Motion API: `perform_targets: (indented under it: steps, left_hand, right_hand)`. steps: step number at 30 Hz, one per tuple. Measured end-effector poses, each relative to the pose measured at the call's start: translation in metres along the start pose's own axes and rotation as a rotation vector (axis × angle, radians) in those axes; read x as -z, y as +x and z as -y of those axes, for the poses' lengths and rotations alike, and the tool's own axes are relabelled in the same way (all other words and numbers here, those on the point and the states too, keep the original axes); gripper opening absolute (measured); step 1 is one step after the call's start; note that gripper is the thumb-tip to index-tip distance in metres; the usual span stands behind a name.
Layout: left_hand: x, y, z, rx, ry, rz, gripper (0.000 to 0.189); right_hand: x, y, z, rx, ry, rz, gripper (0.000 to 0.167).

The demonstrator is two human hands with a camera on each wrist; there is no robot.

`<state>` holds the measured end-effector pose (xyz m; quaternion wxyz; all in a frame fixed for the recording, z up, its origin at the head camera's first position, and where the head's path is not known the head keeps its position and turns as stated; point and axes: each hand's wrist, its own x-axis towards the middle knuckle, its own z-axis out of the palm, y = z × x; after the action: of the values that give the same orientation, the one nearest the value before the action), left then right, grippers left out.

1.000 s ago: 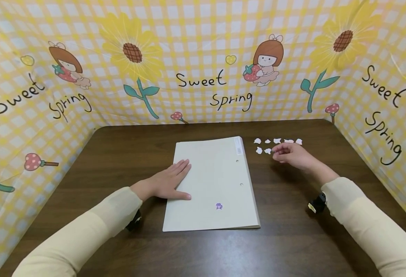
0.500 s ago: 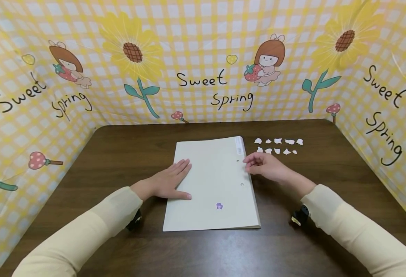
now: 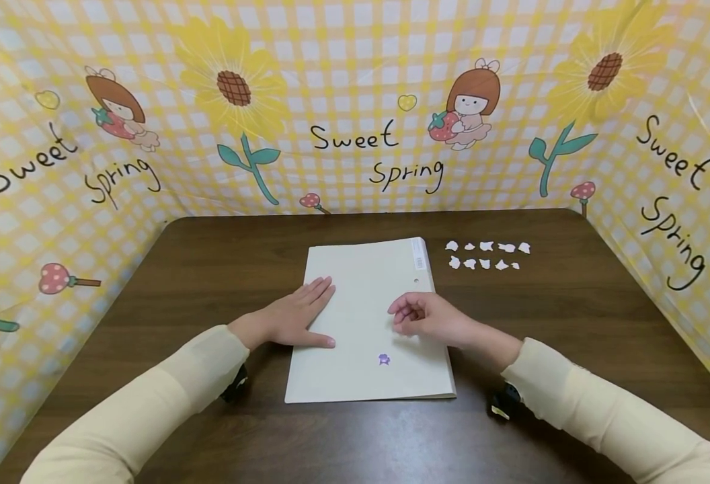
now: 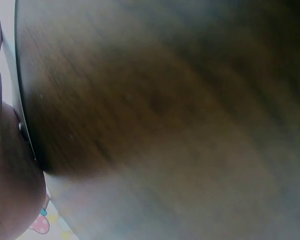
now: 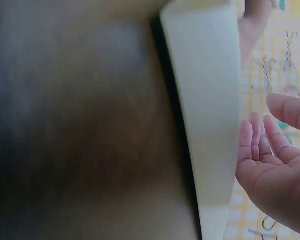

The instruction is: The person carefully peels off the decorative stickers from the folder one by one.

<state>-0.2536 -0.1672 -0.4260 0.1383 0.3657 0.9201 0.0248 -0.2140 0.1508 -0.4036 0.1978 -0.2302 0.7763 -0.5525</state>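
A cream file folder (image 3: pixel 355 269) lies on the dark wooden table, with a barcode label at its upper right. On its lower part sits a small purple figure-shaped sticker (image 3: pixel 384 359). My left hand (image 3: pixel 294 316) rests flat on the folder's left side, fingers spread. Above the folder's right side hovers my right hand (image 3: pixel 430 319), up and to the right of the sticker. Its fingers are loosely curled. In the right wrist view the thumb (image 5: pixel 287 109) stands apart from the fingers, and nothing shows between them.
Several small white irregular cutouts (image 3: pixel 485 264) lie in two rows right of the folder's top edge. A yellow checked cloth (image 3: pixel 355 101) with printed flowers walls in the table (image 3: pixel 234 255) at the back and sides.
My right hand has moved left and toward me, from the white cutouts to over the folder, uncovering the rest of the rows. The left hand and the folder have stayed put.
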Motion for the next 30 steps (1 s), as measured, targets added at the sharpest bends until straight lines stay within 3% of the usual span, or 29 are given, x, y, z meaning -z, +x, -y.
perform_targets:
  steps: [11,20,30]
  left_hand:
    - [0.001,-0.001,-0.003,0.018,-0.007,0.011,0.113]
    - [0.002,-0.001,-0.003,0.022,-0.009,0.017,0.113]
    - [0.004,-0.003,-0.004,0.016,-0.015,0.011,0.112]
  right_hand:
    - [-0.024,-0.002,0.000,0.075,-0.114,0.132,0.023]
    - [-0.027,0.000,-0.009,0.057,-0.194,0.167,0.022]
    - [-0.028,0.000,-0.008,0.095,-0.286,0.184,0.020]
